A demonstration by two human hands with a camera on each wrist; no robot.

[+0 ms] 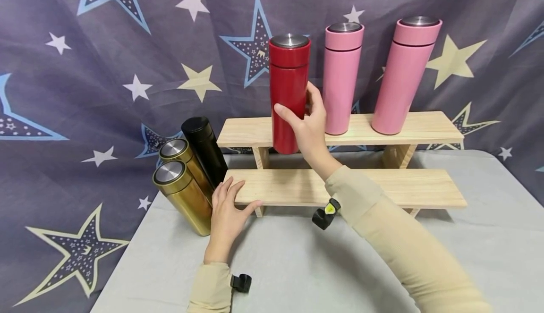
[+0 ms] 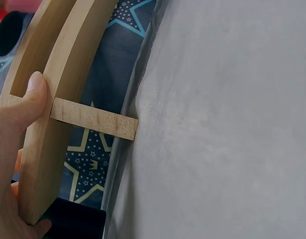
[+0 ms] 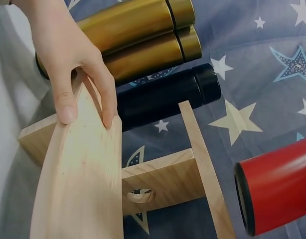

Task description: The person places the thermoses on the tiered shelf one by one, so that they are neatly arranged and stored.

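Note:
My right hand (image 1: 312, 126) grips a red thermos bottle (image 1: 289, 86) with a steel-topped lid, thumb across its front. The bottle is upright in the head view, its base overlapping the upper shelf's front edge; in the right wrist view, the red bottle (image 3: 280, 186) shows a gap between its base and that shelf. My left hand (image 1: 227, 218) holds the left end of the lower board of a two-tier wooden rack (image 1: 280, 185), thumb on the front edge and fingers over the far side. Two pink thermos bottles (image 1: 342, 79) stand on the upper shelf (image 1: 246, 131), right of the red one.
Two gold thermos bottles (image 1: 187, 195) and a black one (image 1: 205, 148) stand on the grey-covered table (image 1: 289, 266), left of the rack and close by my left hand. A star-patterned curtain (image 1: 106, 67) hangs behind the table.

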